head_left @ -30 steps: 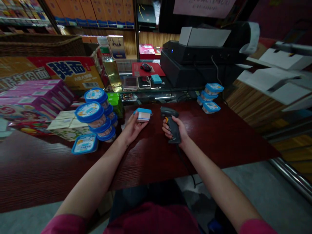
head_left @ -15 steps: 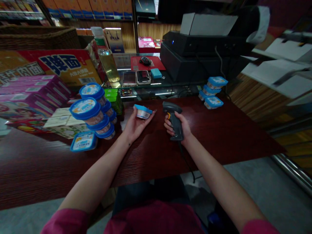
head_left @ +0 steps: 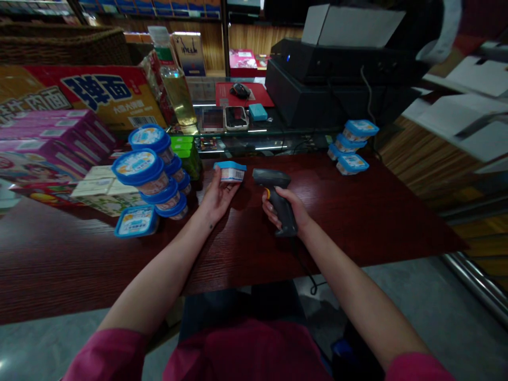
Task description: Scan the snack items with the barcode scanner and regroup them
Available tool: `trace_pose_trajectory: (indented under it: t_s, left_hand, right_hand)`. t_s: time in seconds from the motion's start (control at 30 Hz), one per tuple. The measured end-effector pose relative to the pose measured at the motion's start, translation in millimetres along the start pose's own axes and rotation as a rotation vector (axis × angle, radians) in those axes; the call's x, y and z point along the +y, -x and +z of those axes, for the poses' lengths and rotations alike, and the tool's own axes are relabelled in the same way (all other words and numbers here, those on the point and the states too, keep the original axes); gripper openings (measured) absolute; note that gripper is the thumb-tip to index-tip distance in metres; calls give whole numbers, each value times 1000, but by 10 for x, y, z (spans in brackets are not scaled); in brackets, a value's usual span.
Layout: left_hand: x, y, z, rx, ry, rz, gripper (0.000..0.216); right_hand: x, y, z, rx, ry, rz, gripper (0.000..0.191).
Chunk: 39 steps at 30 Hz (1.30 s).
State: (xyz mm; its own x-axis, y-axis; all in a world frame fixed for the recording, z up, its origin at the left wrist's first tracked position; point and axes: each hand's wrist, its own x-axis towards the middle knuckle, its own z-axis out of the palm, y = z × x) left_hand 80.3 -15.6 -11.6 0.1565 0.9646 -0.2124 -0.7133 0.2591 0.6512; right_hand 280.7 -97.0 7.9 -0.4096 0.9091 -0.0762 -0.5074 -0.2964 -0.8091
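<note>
As I inspect the head view from my remote post, I find the left hand [head_left: 216,200] grasping a blue-lidded tub [head_left: 228,173], thumb at its left end, fingers underneath. The right hand [head_left: 299,212] is wrapped around the handle of a barcode scanner [head_left: 284,207]; I cannot tell whether its trigger [head_left: 268,193] is pressed. The tub lies to the left of the scanner's nose, near but apart, at nearly the same height in view. Its long side runs roughly left to right, with a printed barcode [head_left: 239,174] toward its right end. I judge the nose directed at that end, over the dark red counter [head_left: 238,254].
</note>
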Motion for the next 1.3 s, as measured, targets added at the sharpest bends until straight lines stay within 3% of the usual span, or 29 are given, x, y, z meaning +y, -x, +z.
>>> trace_pose_trajectory:
  t_s: [0.2,0.4,0.57,0.67,0.77,0.9,0.97,1.1,1.2,1.3]
  left_hand:
    - [8,39,85,6,34,-9,39]
    - [-1,10,20,-1,14,4,37]
    - [27,106,46,-65,-79,75,34]
    - [83,313,103,-117,-245,132,36]
    - [199,668,84,-186,-492,289,36]
    - [469,1301,-160,-267,-796,534,41]
    - [628,1599,-361,-196,-842,584,46]
    - [922,1969,-794,99,-829,726,45]
    - [1101,2012,-1036,293,-876,875,43]
    - [1215,1894,-1171,410,-932,982,43]
  right_hand:
    - [12,-13,-33,29,2,10,34]
    - [32,-21,-53,20,-19,3,33]
    - [-25,-24,-107,61,-51,-10,32]
    - [-73,-17,-133,124,-65,-52,30]
    - [-107,-1,-124,151,-54,-62,28]
    - [-124,38,-55,145,-6,-30,26]
    - [-119,59,5,132,14,-12,26]
    - [-45,78,209,81,4,24,28]
    - [99,62,447,42,-31,17,28]
    - [300,19,705,-12,-59,43,29]
